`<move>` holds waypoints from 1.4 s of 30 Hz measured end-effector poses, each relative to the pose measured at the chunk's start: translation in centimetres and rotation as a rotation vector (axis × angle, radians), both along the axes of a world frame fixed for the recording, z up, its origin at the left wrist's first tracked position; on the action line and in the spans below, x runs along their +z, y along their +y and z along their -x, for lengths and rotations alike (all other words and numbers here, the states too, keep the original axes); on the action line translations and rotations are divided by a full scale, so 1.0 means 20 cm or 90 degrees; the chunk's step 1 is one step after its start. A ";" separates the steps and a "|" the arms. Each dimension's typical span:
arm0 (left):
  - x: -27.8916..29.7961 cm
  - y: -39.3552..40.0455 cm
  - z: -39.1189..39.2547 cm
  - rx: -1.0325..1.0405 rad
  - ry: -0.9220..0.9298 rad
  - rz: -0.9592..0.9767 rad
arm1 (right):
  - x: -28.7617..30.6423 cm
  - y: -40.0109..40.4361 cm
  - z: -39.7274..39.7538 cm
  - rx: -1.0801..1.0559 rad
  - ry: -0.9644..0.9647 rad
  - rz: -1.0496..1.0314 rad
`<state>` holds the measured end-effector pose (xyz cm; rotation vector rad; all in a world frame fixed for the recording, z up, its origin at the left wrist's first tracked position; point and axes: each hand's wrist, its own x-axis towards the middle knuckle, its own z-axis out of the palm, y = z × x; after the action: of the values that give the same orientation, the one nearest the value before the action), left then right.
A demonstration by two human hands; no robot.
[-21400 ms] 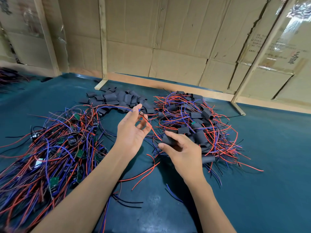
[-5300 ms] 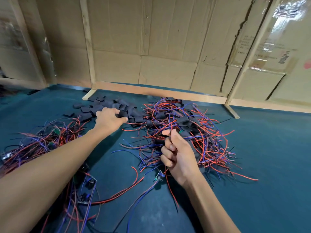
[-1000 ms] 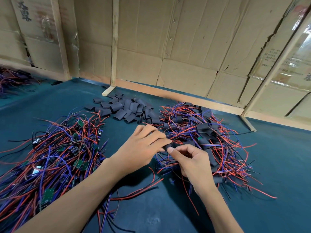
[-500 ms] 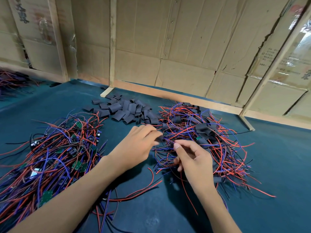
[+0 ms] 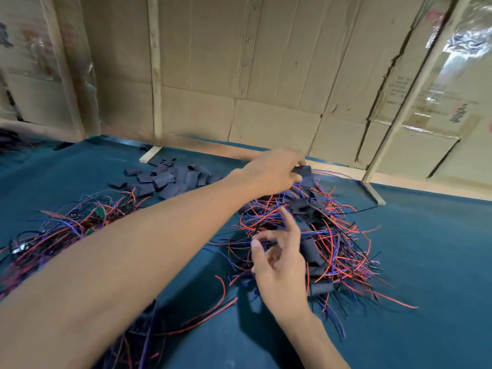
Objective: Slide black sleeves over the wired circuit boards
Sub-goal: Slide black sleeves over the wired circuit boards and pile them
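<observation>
— Nearest the camera, what is the right hand point(image 5: 279, 262) doing over the teal table point(image 5: 426, 262)?

— It hovers with the fingers loosely spread, forefinger up, holding nothing. I judge it is kept free so it can take the next piece.

— And the tangle just past it?

— That is the finished heap point(image 5: 314, 235): red and blue wires with black sleeves already over their boards. It sits on the person's right, probably so done pieces stay apart from undone ones.

— Where are the undone ones?

— On the left, the bare wired boards point(image 5: 74, 225) lie in their own pile, partly hidden by the left forearm; a few green boards show among the wires.

— The left hand point(image 5: 274, 171)?

— Reaching across to the far edge of the finished heap, its fingertips pinching one sleeved piece point(image 5: 302, 170), with wires trailing from it toward the right. It looks like a drop-off onto that heap, though that is only my reading.

— And farther still?

— The loose black sleeves point(image 5: 165, 179) lie piled at the back, near the wooden rail point(image 5: 149, 155) and cardboard wall point(image 5: 266, 75), within the left hand's reach between both wire piles.
</observation>
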<state>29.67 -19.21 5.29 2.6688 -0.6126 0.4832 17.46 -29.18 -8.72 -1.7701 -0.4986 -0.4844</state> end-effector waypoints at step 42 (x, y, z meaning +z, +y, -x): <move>-0.31 0.48 0.62 0.020 0.755 0.602 | 0.05 -0.01 0.00 0.120 0.010 0.124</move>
<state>17.28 -9.60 -0.98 1.5983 0.0593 -0.6547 17.36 -29.34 -7.70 -1.8871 -0.7148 -0.2975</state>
